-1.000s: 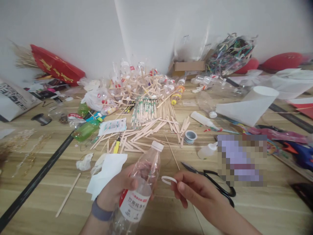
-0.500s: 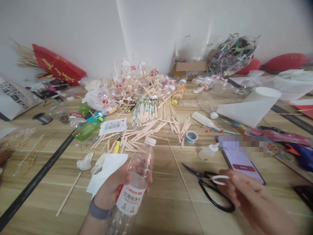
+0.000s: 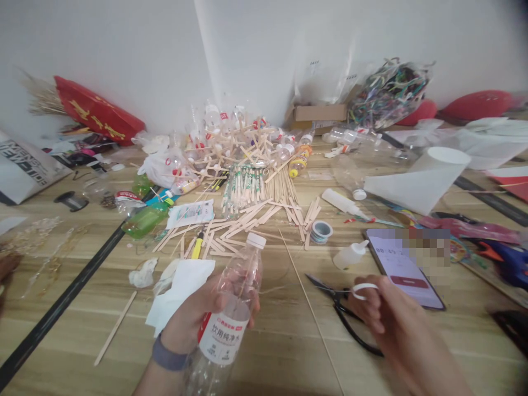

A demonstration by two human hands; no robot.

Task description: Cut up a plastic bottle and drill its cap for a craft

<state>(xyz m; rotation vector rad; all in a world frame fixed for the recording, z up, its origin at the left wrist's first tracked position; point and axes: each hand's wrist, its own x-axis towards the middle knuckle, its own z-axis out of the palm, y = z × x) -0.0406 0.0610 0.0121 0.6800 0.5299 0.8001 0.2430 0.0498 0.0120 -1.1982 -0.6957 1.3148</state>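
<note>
My left hand (image 3: 206, 308), a grey band at its wrist, is closed around a clear plastic water bottle (image 3: 225, 338) with a red-and-white label. The bottle stands tilted, its white cap (image 3: 256, 240) uppermost. In my right hand (image 3: 385, 313) a small white ring (image 3: 365, 286) is pinched between thumb and fingers. A thin thread seems to stretch between the ring and the bottle, too faint to follow fully. Black-handled scissors (image 3: 330, 290) lie on the table, partly hidden behind my right hand. A long thin stick (image 3: 307, 308) rests between the two hands.
Flat wooden sticks (image 3: 247, 220) lie heaped beyond the bottle. A phone (image 3: 402, 269), a small squeeze bottle (image 3: 350, 254) and a thread spool (image 3: 321, 232) are on the right. White paper (image 3: 181, 286) and a green bottle (image 3: 148, 219) lie left. Another person's hand (image 3: 8, 267) shows at the left edge.
My right hand has moved a little left and up with the white ring, covering more of the scissors. The bottle in my left hand has barely shifted.
</note>
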